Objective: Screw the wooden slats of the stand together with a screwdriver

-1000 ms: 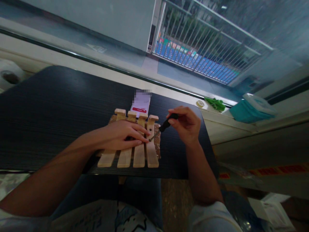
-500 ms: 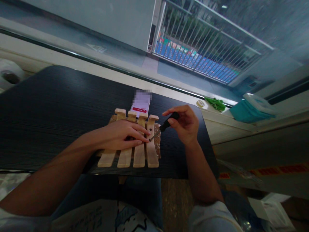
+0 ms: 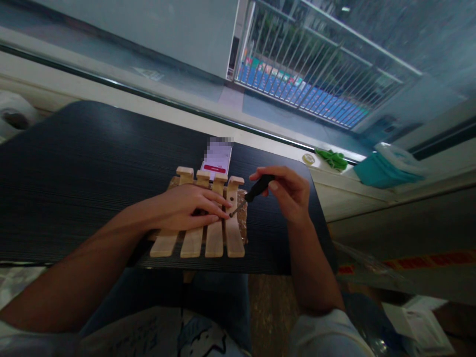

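Note:
A wooden piece with several pale curved slats (image 3: 234,243), hooked at the far ends, lies across a brown wrapped slab (image 3: 242,218) near the table's front edge. Flat across the slats rests my left hand (image 3: 189,206), fingers stretched out and fingertips at the rightmost slat. In my right hand (image 3: 292,193) is a black-handled screwdriver (image 3: 258,188), held loosely near the handle's end. Its thin shaft slants down left, the tip meeting the rightmost slat beside my left fingertips. A dark hole shows just above the tip. My left hand covers the middle of the other slats.
A phone (image 3: 217,156) with a lit screen leans behind the slats on the dark table (image 3: 92,163). On the sill to the right are a tape roll (image 3: 308,158), a green cloth (image 3: 332,159) and a teal container (image 3: 386,168). A white roll (image 3: 15,116) stands at far left.
My right hand has shifted slightly right and down, its fingers changing position around the screwdriver's handle. The left hand and the slats look unmoved.

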The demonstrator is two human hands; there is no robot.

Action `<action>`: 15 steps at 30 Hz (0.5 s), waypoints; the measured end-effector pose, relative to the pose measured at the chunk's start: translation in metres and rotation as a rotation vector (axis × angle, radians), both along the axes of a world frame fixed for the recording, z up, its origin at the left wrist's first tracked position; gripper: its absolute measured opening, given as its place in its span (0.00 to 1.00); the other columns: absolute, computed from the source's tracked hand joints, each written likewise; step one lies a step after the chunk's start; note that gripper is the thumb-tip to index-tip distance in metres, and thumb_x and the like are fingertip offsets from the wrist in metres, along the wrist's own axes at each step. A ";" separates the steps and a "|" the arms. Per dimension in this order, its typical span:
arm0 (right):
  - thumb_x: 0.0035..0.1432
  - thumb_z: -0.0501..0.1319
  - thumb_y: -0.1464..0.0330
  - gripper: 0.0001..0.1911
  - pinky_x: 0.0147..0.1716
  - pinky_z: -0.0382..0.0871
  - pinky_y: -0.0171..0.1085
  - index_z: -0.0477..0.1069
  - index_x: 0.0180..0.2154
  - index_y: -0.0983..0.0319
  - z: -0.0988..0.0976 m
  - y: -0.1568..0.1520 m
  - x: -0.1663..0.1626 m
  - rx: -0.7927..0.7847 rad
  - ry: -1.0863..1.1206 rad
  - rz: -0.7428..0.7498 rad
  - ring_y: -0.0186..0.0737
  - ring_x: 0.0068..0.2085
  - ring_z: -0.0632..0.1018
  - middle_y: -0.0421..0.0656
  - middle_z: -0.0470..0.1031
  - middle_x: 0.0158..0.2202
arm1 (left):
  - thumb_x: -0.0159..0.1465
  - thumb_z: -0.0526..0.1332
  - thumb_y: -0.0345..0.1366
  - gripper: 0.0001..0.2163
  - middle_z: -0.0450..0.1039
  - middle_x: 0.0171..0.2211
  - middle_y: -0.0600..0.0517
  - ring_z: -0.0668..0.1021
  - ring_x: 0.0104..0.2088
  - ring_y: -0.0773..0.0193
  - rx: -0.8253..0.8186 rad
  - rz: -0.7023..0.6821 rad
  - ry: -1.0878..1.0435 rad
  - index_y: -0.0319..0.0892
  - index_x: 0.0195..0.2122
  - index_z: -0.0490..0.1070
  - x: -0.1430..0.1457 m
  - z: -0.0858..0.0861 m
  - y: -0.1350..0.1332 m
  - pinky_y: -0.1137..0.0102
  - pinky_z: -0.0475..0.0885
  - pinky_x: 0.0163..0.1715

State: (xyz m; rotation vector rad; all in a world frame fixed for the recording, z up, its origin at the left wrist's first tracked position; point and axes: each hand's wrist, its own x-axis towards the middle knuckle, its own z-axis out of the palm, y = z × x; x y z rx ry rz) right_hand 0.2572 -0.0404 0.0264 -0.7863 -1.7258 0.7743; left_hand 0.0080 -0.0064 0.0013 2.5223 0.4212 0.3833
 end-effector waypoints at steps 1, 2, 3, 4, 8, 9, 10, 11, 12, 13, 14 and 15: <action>0.61 0.60 0.65 0.11 0.25 0.75 0.31 0.75 0.45 0.54 0.000 0.001 0.000 0.001 0.010 0.009 0.30 0.29 0.78 0.38 0.82 0.37 | 0.66 0.58 0.32 0.13 0.75 0.54 0.51 0.79 0.51 0.60 -0.003 0.002 0.001 0.47 0.48 0.79 0.000 0.000 0.000 0.68 0.71 0.52; 0.61 0.61 0.65 0.11 0.25 0.75 0.31 0.75 0.46 0.53 0.000 0.001 0.000 0.003 0.024 0.020 0.29 0.29 0.78 0.38 0.82 0.37 | 0.66 0.58 0.31 0.13 0.76 0.54 0.52 0.79 0.51 0.60 -0.006 0.003 0.002 0.47 0.47 0.79 0.000 0.000 0.000 0.69 0.71 0.52; 0.60 0.61 0.65 0.12 0.25 0.75 0.31 0.75 0.46 0.53 -0.001 0.002 0.000 0.004 0.039 0.029 0.29 0.29 0.78 0.38 0.82 0.37 | 0.66 0.58 0.31 0.13 0.76 0.54 0.52 0.79 0.51 0.60 -0.009 0.003 0.002 0.47 0.47 0.79 -0.001 0.000 0.000 0.69 0.71 0.52; 0.60 0.62 0.65 0.12 0.24 0.74 0.31 0.74 0.46 0.53 -0.001 0.003 -0.001 0.004 0.051 0.036 0.29 0.29 0.78 0.38 0.82 0.36 | 0.66 0.58 0.31 0.13 0.76 0.54 0.52 0.79 0.51 0.60 -0.013 0.002 0.003 0.47 0.47 0.79 0.000 0.000 0.000 0.69 0.71 0.52; 0.58 0.63 0.62 0.11 0.23 0.73 0.31 0.71 0.44 0.56 -0.002 0.005 -0.002 -0.018 0.049 0.015 0.31 0.28 0.78 0.40 0.82 0.36 | 0.66 0.57 0.31 0.13 0.75 0.54 0.51 0.79 0.52 0.60 -0.033 -0.004 0.009 0.45 0.48 0.79 0.001 0.002 0.000 0.69 0.70 0.53; 0.58 0.63 0.61 0.11 0.22 0.73 0.32 0.71 0.43 0.56 -0.001 0.005 -0.002 -0.027 0.044 0.004 0.31 0.28 0.78 0.40 0.82 0.35 | 0.66 0.57 0.31 0.13 0.75 0.55 0.51 0.78 0.52 0.60 -0.039 -0.005 0.007 0.45 0.48 0.79 0.002 0.002 0.000 0.69 0.70 0.53; 0.58 0.63 0.61 0.11 0.22 0.73 0.32 0.70 0.42 0.57 -0.001 0.006 -0.002 -0.034 0.039 -0.005 0.31 0.28 0.78 0.40 0.82 0.35 | 0.66 0.57 0.31 0.13 0.75 0.55 0.51 0.78 0.52 0.60 -0.043 -0.007 0.005 0.45 0.47 0.79 0.002 0.003 0.000 0.69 0.71 0.53; 0.57 0.63 0.60 0.11 0.23 0.73 0.32 0.70 0.41 0.57 -0.001 0.006 -0.002 -0.037 0.037 -0.011 0.31 0.28 0.78 0.40 0.82 0.35 | 0.66 0.57 0.31 0.13 0.75 0.54 0.50 0.78 0.52 0.60 -0.046 -0.009 0.000 0.45 0.47 0.79 0.002 0.002 0.000 0.69 0.71 0.53; 0.57 0.63 0.60 0.11 0.23 0.74 0.32 0.70 0.41 0.57 -0.001 0.006 -0.002 -0.037 0.038 -0.015 0.31 0.28 0.78 0.40 0.81 0.35 | 0.66 0.57 0.31 0.13 0.75 0.54 0.50 0.79 0.52 0.60 -0.047 -0.009 -0.005 0.45 0.47 0.80 0.002 0.002 0.000 0.69 0.71 0.52; 0.56 0.64 0.61 0.11 0.23 0.74 0.32 0.70 0.40 0.57 0.000 0.006 -0.002 -0.035 0.040 -0.017 0.31 0.28 0.78 0.40 0.81 0.34 | 0.66 0.57 0.31 0.13 0.75 0.54 0.50 0.79 0.52 0.60 -0.046 -0.010 -0.008 0.45 0.46 0.80 0.002 0.002 0.001 0.69 0.71 0.52; 0.56 0.64 0.61 0.10 0.23 0.74 0.32 0.70 0.40 0.57 0.000 0.006 -0.001 -0.033 0.045 -0.019 0.31 0.28 0.78 0.39 0.81 0.34 | 0.66 0.57 0.31 0.13 0.75 0.54 0.50 0.79 0.52 0.60 -0.044 -0.012 -0.011 0.46 0.46 0.80 0.002 0.002 0.001 0.69 0.71 0.52; 0.56 0.64 0.62 0.10 0.23 0.74 0.32 0.70 0.39 0.56 0.000 0.007 -0.001 -0.030 0.050 -0.023 0.31 0.28 0.79 0.39 0.81 0.34 | 0.66 0.57 0.31 0.13 0.75 0.54 0.50 0.79 0.51 0.60 -0.040 -0.014 -0.015 0.46 0.46 0.80 0.002 0.001 0.001 0.69 0.72 0.51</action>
